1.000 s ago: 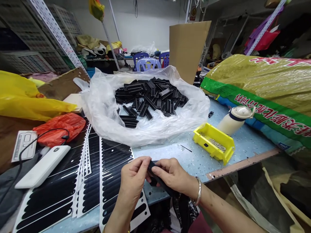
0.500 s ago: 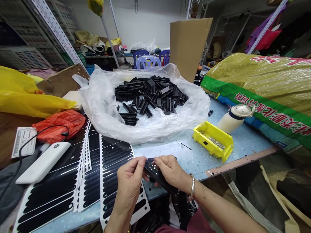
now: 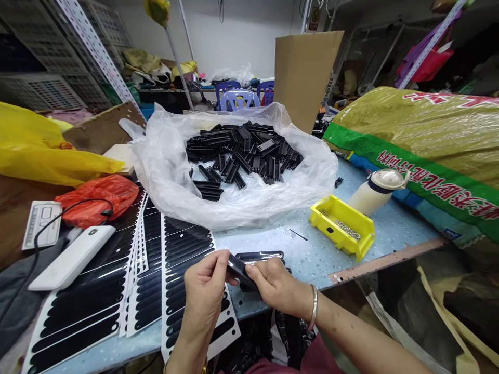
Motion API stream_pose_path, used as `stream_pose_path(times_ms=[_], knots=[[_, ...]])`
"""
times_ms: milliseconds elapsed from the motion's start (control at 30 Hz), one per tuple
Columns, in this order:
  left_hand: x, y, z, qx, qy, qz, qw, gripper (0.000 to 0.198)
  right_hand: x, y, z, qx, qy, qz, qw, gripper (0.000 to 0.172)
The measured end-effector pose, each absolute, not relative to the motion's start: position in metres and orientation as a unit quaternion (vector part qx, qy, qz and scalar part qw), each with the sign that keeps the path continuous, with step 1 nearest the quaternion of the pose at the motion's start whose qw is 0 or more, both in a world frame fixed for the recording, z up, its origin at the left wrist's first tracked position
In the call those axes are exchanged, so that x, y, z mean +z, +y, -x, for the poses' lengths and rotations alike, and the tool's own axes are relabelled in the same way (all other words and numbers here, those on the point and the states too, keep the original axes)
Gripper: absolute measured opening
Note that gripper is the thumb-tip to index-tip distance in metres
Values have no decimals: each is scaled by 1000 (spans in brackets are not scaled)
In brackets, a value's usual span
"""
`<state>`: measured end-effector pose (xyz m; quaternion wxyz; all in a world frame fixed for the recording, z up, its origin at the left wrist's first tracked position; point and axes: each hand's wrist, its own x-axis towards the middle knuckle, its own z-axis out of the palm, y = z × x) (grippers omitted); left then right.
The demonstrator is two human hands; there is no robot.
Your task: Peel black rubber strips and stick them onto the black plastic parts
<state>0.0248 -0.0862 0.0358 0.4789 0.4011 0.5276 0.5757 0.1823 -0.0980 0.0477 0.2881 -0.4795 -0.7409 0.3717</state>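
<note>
Between both hands is a long, glossy black strip-like piece point(image 3: 238, 270), held over the table's front edge. My left hand point(image 3: 206, 283) pinches its upper left end between thumb and fingers. My right hand point(image 3: 278, 285), with a silver bangle at the wrist, is closed round the other end, thumb on top, hiding much of it. Just behind the hands another narrow black piece point(image 3: 260, 256) lies on the blue table. To the left, partly under my left forearm, is a white sheet of black rounded strips point(image 3: 187, 259).
A clear plastic bag point(image 3: 163, 192) full of black slotted parts point(image 3: 244, 150) stands behind. At right are a yellow bin point(image 3: 339, 241) of small metal pieces, a cream bottle point(image 3: 370, 195) and a large sack point(image 3: 421, 140). A white device point(image 3: 74, 257) rests on more sheets.
The held piece has turned, and less of it shows below my right hand. The black piece on the table behind is now more visible. My left hand keeps its pinch.
</note>
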Motion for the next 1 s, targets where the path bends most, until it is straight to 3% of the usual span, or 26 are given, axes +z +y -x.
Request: stream_pose_path(times_ms=[167, 267, 367, 533, 667, 867, 1000], knots=[[39, -83, -25, 579, 521, -391, 490, 26, 42, -92, -184, 603, -553, 492, 298, 54], [43, -80, -26, 585, 524, -364, 500, 29, 41, -88, -196, 672, -461, 470, 339, 61], [43, -77, -27, 596, 522, -342, 505, 30, 42, -90, -207, 649, -458, 489, 361, 66], [39, -76, -28, 605, 505, -353, 504, 28, 44, -101, -207, 538, -572, 527, 325, 59], [41, -75, -29, 607, 504, -372, 490, 26, 44, -100, -200, 436, -634, 525, 363, 59], [46, -67, -29, 614, 497, -342, 509, 28, 39, -77, -206, 551, -529, 557, 327, 65], [47, -63, -34, 615, 490, -346, 512, 30, 46, -65, -208, 469, -597, 552, 345, 60]])
